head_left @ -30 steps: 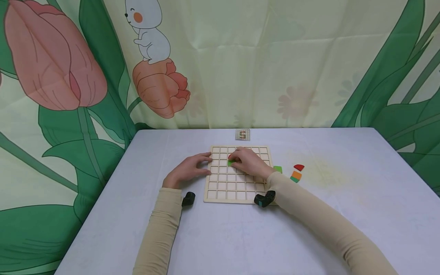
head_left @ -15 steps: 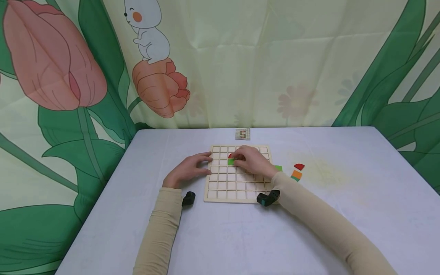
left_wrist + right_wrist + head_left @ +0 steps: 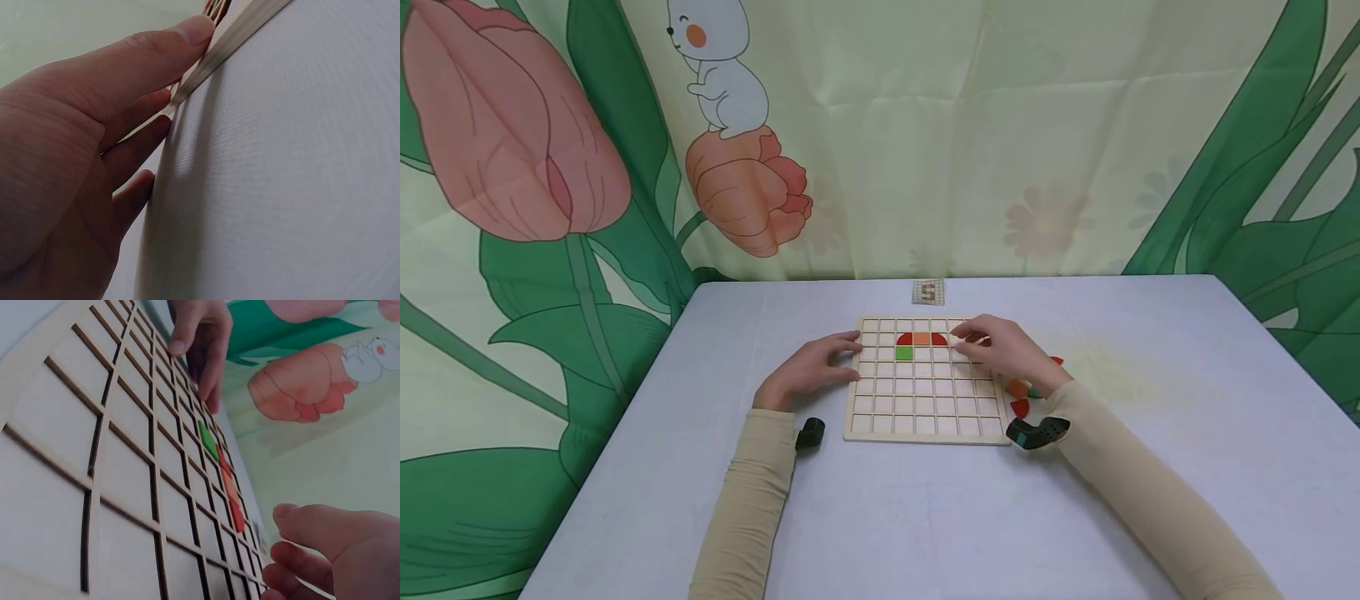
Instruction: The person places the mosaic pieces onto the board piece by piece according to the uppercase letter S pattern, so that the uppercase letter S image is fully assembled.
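A wooden grid board (image 3: 922,439) lies on the table. Set in its upper cells are a red quarter-round tile (image 3: 905,339), an orange square tile (image 3: 922,338) and another red quarter-round tile (image 3: 938,339) in a row, with a green square tile (image 3: 904,353) below the left one. My left hand (image 3: 808,371) rests its fingertips and thumb against the board's left edge. My right hand (image 3: 1009,346) hovers over the board's upper right, fingers loosely bent; the right wrist view shows nothing between thumb (image 3: 306,524) and fingers.
Right of the board lie loose tiles: an orange one (image 3: 1018,388), a red one (image 3: 1020,408), and green and red ones partly hidden by the right arm. A small pattern card (image 3: 928,292) lies behind the board. A printed curtain (image 3: 887,167) hangs beyond the table.
My right hand has moved right, away from the filled cells, uncovering the orange tile and the right-hand red tile. The left hand has stayed at the board's edge.
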Motion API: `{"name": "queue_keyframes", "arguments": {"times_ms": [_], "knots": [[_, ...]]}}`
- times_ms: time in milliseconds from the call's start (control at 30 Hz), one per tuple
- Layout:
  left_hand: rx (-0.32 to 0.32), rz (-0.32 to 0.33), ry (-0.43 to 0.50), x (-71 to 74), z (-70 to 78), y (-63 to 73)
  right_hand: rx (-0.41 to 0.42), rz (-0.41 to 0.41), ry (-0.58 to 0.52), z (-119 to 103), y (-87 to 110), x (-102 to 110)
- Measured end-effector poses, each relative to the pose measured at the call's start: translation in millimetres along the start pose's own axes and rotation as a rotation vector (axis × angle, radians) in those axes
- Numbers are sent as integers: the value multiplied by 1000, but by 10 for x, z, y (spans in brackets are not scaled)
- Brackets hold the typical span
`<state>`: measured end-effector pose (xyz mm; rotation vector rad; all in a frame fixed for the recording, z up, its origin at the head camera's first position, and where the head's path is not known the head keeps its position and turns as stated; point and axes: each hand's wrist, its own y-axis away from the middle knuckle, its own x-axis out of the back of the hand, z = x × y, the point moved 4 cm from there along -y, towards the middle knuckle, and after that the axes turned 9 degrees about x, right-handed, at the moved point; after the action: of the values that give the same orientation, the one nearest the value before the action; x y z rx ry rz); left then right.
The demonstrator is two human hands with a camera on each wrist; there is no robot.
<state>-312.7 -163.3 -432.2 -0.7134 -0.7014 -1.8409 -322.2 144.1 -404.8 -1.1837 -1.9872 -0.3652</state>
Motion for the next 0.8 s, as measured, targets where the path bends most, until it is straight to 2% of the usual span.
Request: {"name": "queue_keyframes", "arguments": {"times_ms": [133,300,667,800], "knots": [[-8,-7,0,3,3,0,-47,-10,16,114,160,113],[-10,-7,-2,4,3,-1,-118,28,39,256,329,235],[-11,0,-2,-7,-24,-15,-149,30,70,439,672,428],[-8,-1,1,-7,-16,-13,-114,26,102,441,785,458]]}}
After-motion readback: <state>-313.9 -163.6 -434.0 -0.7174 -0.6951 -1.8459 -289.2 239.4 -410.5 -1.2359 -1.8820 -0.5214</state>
